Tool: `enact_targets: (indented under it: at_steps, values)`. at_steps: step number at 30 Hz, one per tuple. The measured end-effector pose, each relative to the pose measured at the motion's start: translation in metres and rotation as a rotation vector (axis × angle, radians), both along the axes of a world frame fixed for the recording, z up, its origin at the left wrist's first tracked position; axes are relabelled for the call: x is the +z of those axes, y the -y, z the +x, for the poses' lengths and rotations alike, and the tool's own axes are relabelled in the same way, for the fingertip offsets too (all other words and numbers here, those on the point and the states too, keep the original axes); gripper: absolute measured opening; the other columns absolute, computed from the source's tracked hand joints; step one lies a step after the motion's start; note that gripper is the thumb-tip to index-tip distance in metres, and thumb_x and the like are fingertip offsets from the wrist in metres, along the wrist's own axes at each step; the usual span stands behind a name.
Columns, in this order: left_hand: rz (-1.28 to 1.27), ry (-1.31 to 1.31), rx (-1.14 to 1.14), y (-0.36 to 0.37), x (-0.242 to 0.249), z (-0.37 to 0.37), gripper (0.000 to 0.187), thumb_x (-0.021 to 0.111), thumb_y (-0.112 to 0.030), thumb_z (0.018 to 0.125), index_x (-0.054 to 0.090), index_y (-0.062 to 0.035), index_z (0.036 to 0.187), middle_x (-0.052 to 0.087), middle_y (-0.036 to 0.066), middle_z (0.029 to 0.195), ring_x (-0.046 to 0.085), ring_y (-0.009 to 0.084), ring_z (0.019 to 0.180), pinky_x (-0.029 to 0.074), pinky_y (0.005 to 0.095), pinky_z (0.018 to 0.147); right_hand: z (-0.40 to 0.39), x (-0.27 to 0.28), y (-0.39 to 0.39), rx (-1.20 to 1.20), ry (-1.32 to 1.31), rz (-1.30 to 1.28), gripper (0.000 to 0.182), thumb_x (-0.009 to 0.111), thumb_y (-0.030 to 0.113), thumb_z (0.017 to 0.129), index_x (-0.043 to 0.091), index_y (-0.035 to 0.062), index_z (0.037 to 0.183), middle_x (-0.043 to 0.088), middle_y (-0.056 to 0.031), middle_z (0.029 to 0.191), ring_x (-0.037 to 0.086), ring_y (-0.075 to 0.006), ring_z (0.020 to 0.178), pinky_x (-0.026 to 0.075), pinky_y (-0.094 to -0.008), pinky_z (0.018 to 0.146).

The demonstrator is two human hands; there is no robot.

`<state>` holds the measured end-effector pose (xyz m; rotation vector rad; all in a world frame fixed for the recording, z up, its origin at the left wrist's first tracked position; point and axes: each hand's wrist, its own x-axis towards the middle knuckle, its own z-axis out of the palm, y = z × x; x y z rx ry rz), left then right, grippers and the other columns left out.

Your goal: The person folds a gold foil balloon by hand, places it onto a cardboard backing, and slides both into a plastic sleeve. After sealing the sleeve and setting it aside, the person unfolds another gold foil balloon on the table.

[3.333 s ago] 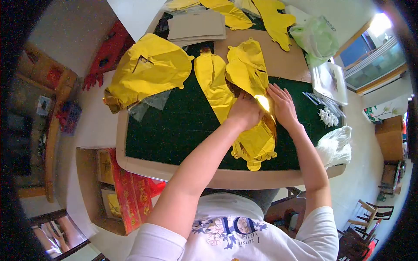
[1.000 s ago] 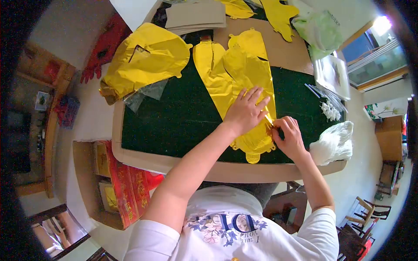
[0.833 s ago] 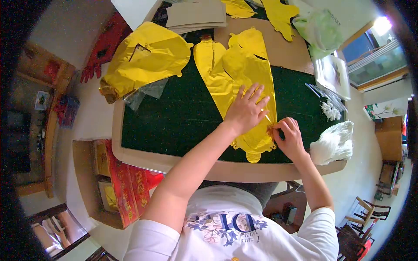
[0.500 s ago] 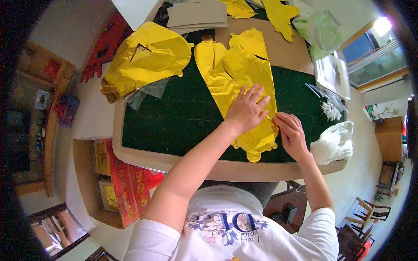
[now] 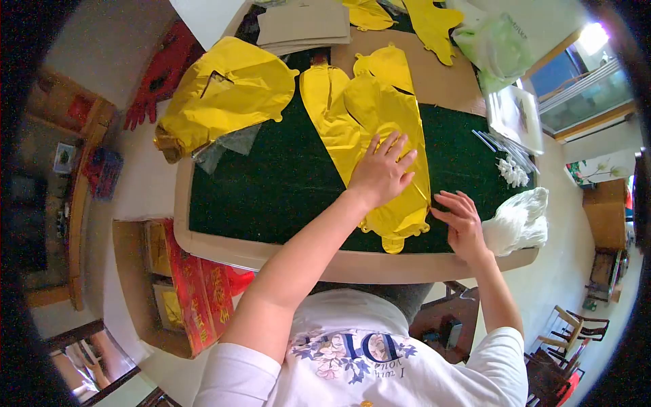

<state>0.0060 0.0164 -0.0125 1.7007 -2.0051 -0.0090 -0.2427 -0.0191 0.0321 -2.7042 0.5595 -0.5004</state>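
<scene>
A flat, deflated yellow foil balloon (image 5: 327,102) lies lengthwise on the dark green tabletop, its small tab toward me. My left hand (image 5: 381,175) rests palm down on the middle of it, fingers spread. Just off the foil's right edge is my right hand (image 5: 461,222), its fingers loosely bent and holding nothing that I can see; the fingertips point at that edge. To the left lies another flat yellow foil balloon (image 5: 247,85), partly over a clear plastic bag (image 5: 237,141).
Grey-brown cardboard sheets (image 5: 302,26) and more yellow foil (image 5: 434,30) lie at the far side. On the right are a green-white bag (image 5: 498,51), thin sticks (image 5: 505,149), small white pieces (image 5: 513,171) and a white plastic bag (image 5: 519,224). An open cardboard box (image 5: 142,285) stands below left.
My right hand has come away from the foil's right edge, moving slightly toward me and to the right, its fingers loosening. My left hand stays in place on the foil.
</scene>
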Motion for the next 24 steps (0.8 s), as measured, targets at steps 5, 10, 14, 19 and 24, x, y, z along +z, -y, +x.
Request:
enact_targets:
  at_steps: [5,10,14,19,24]
  values:
    - [0.027,0.000,-0.004,-0.001,0.000,-0.002,0.046,0.054,-0.036,0.091,0.053,-0.0135,0.131,0.043,0.016,0.141,0.034,0.0322,0.136,0.026,0.0514,0.112,0.068,0.003,0.032,-0.163,0.175,-0.028,0.049,0.051,-0.006,0.074,0.060,0.0031,0.121,0.056,-0.0151,0.131,0.051,-0.0339,0.122,0.038,-0.0458,0.105]
    - [-0.032,0.019,0.003,0.000,-0.002,-0.002,0.048,0.053,-0.036,0.091,0.052,-0.0098,0.131,0.042,0.016,0.141,0.034,0.0320,0.136,0.026,0.0512,0.112,0.100,-0.030,0.076,-0.223,0.104,-0.061,0.045,0.050,-0.001,0.084,0.054,0.0028,0.129,0.052,-0.0135,0.136,0.043,-0.0284,0.132,0.032,-0.0437,0.111]
    - [-0.070,0.037,0.016,-0.002,0.000,-0.001,0.047,0.053,-0.036,0.091,0.052,-0.0071,0.129,0.043,0.016,0.140,0.035,0.0320,0.135,0.027,0.0516,0.111,0.102,-0.035,0.078,-0.253,0.038,-0.105,0.042,0.049,0.002,0.087,0.055,0.0032,0.128,0.053,-0.0132,0.135,0.045,-0.0288,0.130,0.033,-0.0445,0.109]
    - [0.006,-0.009,0.001,-0.001,0.000,-0.002,0.046,0.054,-0.035,0.090,0.053,-0.0070,0.127,0.045,0.016,0.139,0.037,0.0320,0.133,0.028,0.0514,0.110,0.108,-0.031,0.089,-0.245,0.072,-0.111,0.037,0.047,0.006,0.090,0.056,0.0034,0.126,0.054,-0.0142,0.133,0.049,-0.0303,0.126,0.036,-0.0446,0.106]
    - [0.001,0.008,0.007,-0.001,0.001,-0.002,0.046,0.054,-0.035,0.090,0.053,-0.0076,0.127,0.045,0.015,0.139,0.039,0.0319,0.132,0.028,0.0507,0.111,0.114,-0.034,0.107,-0.225,0.095,-0.100,0.034,0.046,0.009,0.094,0.056,0.0026,0.126,0.055,-0.0151,0.132,0.049,-0.0321,0.125,0.037,-0.0444,0.105]
